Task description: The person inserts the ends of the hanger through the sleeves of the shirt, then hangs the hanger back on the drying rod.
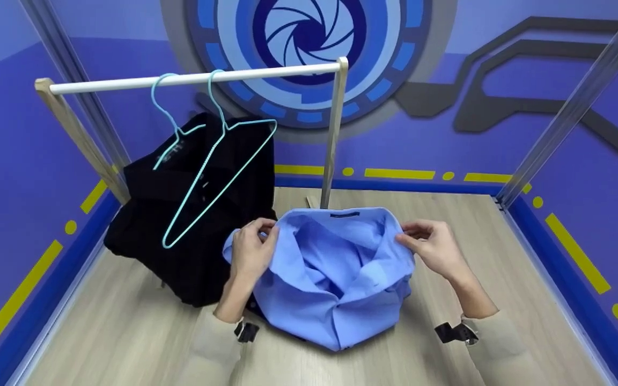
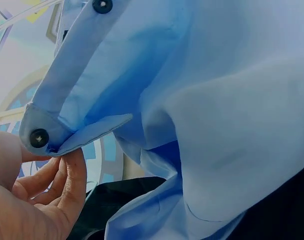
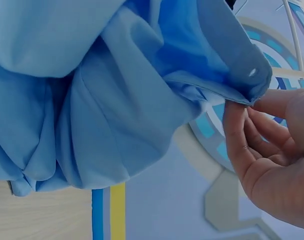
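A light-blue buttoned shirt [image 1: 336, 316] is held up in front of me, its opening spread wide and a small dark label on the far edge. My left hand [image 1: 252, 249] pinches the left side of that edge between thumb and fingers. On the other side, my right hand [image 1: 435, 246] pinches the cloth the same way. The left wrist view shows a dark button [image 2: 39, 138] at the corner the left fingers grip. A buttonhole [image 3: 252, 72] shows at the right hand's corner in the right wrist view. Folds hide much of the shirt.
A rack with a white rail [image 1: 266, 74] and wooden posts stands behind and left. Two light-blue hangers [image 1: 223, 190] hang from it. Black cloth [image 1: 153, 225] hangs low behind them, close to my left hand. Blue walls [image 1: 395, 150] enclose the wood-look surface [image 1: 464, 225].
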The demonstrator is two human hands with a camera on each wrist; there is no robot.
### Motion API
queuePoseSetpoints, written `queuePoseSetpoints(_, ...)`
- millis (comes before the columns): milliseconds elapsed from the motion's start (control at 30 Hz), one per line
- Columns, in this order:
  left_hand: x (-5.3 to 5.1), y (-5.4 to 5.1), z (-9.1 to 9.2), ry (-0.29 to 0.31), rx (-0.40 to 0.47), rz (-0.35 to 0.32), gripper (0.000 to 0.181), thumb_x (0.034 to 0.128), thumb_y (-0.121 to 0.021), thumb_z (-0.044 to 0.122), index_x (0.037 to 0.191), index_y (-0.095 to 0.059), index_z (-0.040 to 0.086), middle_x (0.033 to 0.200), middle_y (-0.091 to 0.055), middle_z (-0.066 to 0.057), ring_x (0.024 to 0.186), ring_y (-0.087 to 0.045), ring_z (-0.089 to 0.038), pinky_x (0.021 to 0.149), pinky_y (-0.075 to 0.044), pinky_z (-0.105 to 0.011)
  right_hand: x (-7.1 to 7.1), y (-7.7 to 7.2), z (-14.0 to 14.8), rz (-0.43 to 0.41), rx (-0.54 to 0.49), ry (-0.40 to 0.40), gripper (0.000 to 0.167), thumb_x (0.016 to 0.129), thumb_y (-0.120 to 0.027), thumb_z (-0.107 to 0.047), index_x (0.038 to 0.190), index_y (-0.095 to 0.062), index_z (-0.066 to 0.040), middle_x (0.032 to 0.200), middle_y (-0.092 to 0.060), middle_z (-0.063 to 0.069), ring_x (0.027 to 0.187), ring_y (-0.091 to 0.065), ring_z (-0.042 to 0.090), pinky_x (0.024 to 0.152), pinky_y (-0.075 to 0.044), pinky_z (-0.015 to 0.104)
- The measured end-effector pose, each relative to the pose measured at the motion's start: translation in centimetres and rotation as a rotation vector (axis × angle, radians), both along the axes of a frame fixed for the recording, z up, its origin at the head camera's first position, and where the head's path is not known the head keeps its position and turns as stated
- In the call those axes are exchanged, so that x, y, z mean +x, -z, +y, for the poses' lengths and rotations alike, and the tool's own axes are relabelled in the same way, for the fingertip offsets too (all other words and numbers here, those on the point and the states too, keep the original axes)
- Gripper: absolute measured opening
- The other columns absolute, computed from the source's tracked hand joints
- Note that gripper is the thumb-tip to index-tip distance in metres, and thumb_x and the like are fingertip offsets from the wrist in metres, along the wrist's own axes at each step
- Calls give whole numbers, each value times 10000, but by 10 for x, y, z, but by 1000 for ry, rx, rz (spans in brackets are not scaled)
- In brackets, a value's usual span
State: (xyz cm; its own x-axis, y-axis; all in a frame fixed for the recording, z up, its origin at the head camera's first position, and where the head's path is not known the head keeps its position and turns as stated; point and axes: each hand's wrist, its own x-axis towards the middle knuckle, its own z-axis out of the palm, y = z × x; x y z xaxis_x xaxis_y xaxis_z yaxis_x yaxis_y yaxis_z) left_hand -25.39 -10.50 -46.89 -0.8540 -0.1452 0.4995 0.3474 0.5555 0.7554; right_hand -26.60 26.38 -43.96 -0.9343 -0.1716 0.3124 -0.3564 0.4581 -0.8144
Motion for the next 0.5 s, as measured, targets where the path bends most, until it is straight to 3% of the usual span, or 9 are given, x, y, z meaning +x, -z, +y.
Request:
queuePoseSetpoints(233,2,0,-2,8,10,-22,64,917,-746,86,948,-762,32,811,-698,-15,684,-657,-165,676,-539,-358,3,-3,-5,10,-44,25,146,915,-741,41,1040,-746,116,921,-735,206,756,-668,125,651,-527,170)
queuePoseSetpoints(500,5,-1,-5,1,10,26,50,892,-759,41,937,-754,19,826,-681,-16,706,-652,-175,678,-538,-328,4,-3,-6,31,-46,31,144,937,-726,18,1053,-752,100,909,-737,184,743,-655,126,646,-519,163)
